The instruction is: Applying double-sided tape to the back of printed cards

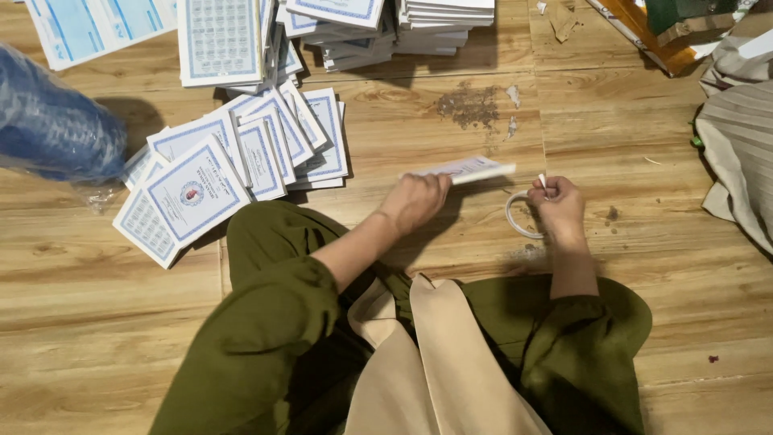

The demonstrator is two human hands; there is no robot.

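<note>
Covering the whole view: a wooden floor [105, 306], pale planks with strong grain, a dark scuffed patch near the top middle, wide bare stretches at lower left and lower right. Filling the bottom: olive trousers [258, 338], soft cloth, knees bent outward, with a beige cloth [435, 362] draped between them. Crowding the left edge: a blue roll in clear plastic wrap [48, 121], rounded and blurred. Folded at the right edge: striped grey fabric [741, 145]. Stacked along the top: neat piles of white booklets [403, 28], square-cornered, blue-bordered. Fanned out just left of the near knee: loose booklets [233, 161], white covers, blue frames, one with a small round emblem, overlapping and touching. Tucked into the top right corner: an orange and green package [652, 32], partly cut off.

Gripped by the left hand [415, 201], fingers curled around its near edge: a single booklet [467, 169], thin, lifted slightly off the floor, tilted. Pinched between thumb and fingertips of the right hand [557, 208]: the free end of a tape roll [519, 216], a thin white ring resting on the floor, just beside the booklet. Open floor beyond both hands up to the stacks.
</note>
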